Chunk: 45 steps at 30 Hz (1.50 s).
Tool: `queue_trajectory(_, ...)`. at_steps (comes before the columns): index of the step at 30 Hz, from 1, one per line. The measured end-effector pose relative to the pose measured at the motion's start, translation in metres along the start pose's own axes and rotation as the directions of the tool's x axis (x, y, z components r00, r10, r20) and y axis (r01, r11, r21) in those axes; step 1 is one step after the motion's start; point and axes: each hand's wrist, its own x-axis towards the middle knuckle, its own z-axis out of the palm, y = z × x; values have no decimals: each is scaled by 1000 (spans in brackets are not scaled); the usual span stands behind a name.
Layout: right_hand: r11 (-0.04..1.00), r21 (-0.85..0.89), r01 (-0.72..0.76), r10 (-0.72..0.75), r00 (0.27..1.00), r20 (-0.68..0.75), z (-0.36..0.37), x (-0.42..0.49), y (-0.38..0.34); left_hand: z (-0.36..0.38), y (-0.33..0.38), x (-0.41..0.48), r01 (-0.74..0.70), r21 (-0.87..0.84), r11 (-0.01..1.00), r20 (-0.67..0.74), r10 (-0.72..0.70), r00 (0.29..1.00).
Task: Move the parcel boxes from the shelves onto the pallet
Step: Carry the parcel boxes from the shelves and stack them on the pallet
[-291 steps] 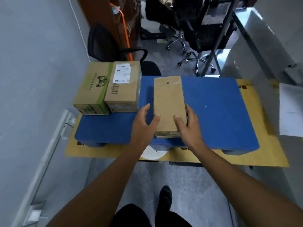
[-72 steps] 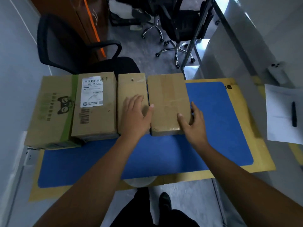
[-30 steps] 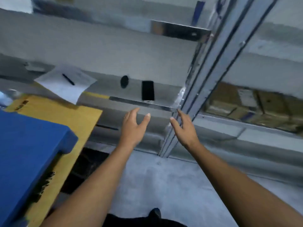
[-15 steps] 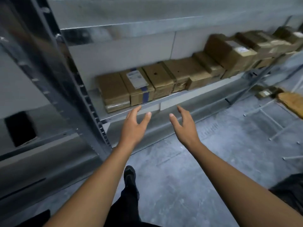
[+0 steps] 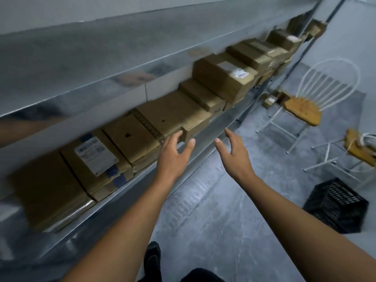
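Note:
Several brown cardboard parcel boxes stand in a row on a low metal shelf [image 5: 205, 137]. Among them are a labelled box [image 5: 95, 159] at the left, a plain box with a hole [image 5: 132, 143] and a wide flat box [image 5: 175, 115]. My left hand [image 5: 175, 157] is stretched out, fingers spread, just in front of the flat box's near corner; I cannot tell whether it touches. My right hand [image 5: 232, 153] hovers empty with spread fingers in front of the shelf edge, to the right of the left hand. The pallet is out of sight.
A white wire chair with a wooden seat [image 5: 305, 110] stands at the right, a second one [image 5: 360, 149] at the frame edge. A black plastic crate [image 5: 337, 204] sits on the grey floor at lower right. An upper shelf [image 5: 101, 58] overhangs the boxes.
I turned from the blue pallet, where I set down boxes, to the shelf. Since half a second ago both empty hands have come closer to the boxes on the shelf.

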Motion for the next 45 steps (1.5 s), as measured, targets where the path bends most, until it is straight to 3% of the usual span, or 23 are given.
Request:
queue_trajectory(9, 996, 35, -83, 86, 990, -114, -68, 75, 61, 105, 40, 85, -66, 45, 997, 45, 64, 997)
queue_trajectory(17, 998, 64, -24, 28, 997, -67, -139, 162, 137, 217, 91, 151, 14, -56, 998, -162, -23, 987)
queue_trajectory(24, 994, 84, 73, -75, 997, 23, -183, 238, 167, 262, 121, 191, 112, -120, 987, -363, -148, 920)
queue_trajectory(35, 976, 182, 119, -143, 982, 127, -147, 334, 144, 278, 104, 258, 100, -248, 964, -395, -195, 898)
queue_trajectory(45, 981, 170, 94, -135, 960, 244, -128, 382, 137, 298, 98, 281, 56, -266, 962, -538, -197, 820)
